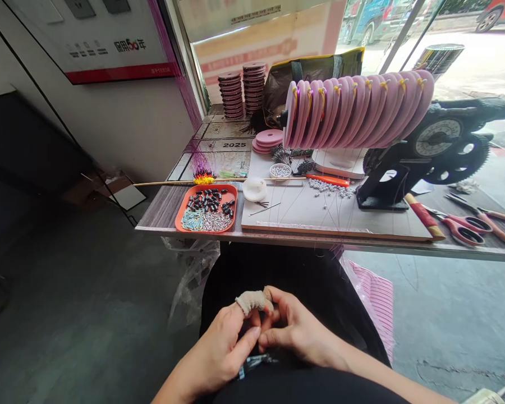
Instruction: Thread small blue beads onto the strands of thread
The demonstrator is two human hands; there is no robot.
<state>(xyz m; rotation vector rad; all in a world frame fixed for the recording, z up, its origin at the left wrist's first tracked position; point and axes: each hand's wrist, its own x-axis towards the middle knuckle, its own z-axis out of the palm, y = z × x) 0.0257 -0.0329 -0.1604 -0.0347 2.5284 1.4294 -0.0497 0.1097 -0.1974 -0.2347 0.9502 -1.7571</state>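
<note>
Above my lap, my left hand (235,339) and my right hand (288,325) meet with their fingertips pinched together. A light cloth finger sleeve (251,302) covers a finger of my left hand. Whatever lies between the fingertips is too small or hidden to make out. Beyond the hands, at the table edge, stands an orange tray (180,210) with black pieces, pale blue tubes and small silvery beads. Beside it on a white board (303,216) are a round white piece (255,189) and a thin metal rod (265,209).
A black hand-cranked machine (387,182) carries a row of pink discs (357,109). To its right lie red-handled scissors (465,230) and pliers (499,221). A thin stick (164,183) juts past the table's left side. Fine purple threads (185,95) hang at the left.
</note>
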